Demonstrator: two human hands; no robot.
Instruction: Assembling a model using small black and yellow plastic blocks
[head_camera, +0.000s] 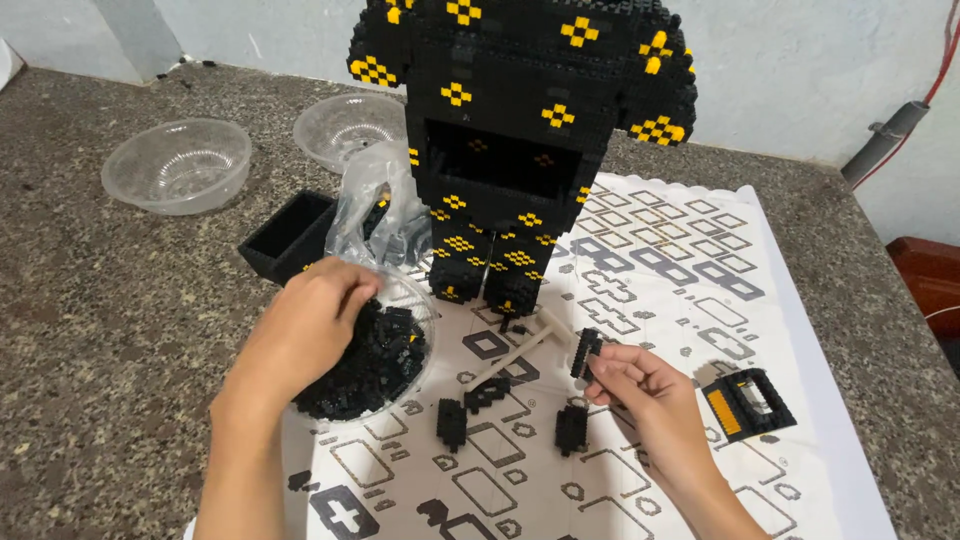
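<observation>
Meanwhile left hand (315, 315) digs, curled, in brick bowl (415, 375); right hand (635, 385) pinches black piece (585, 352) above open sheet (800, 330).

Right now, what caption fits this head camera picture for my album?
Left hand digs in a bowl of black bricks; right hand holds a small black piece before a black-and-yellow brick figure.

— Bright, even, soft daylight; no glare beyond faint sheen on the clear plastic bowls (178, 165) left of the black-and-yellow brick figure (520, 140).

— Shadows?

— Weak, short, just below the figure's feet and beneath the hands.

— Sharpness?

— Crisp mid-frame; slight softening and bending toward the edges.
</observation>
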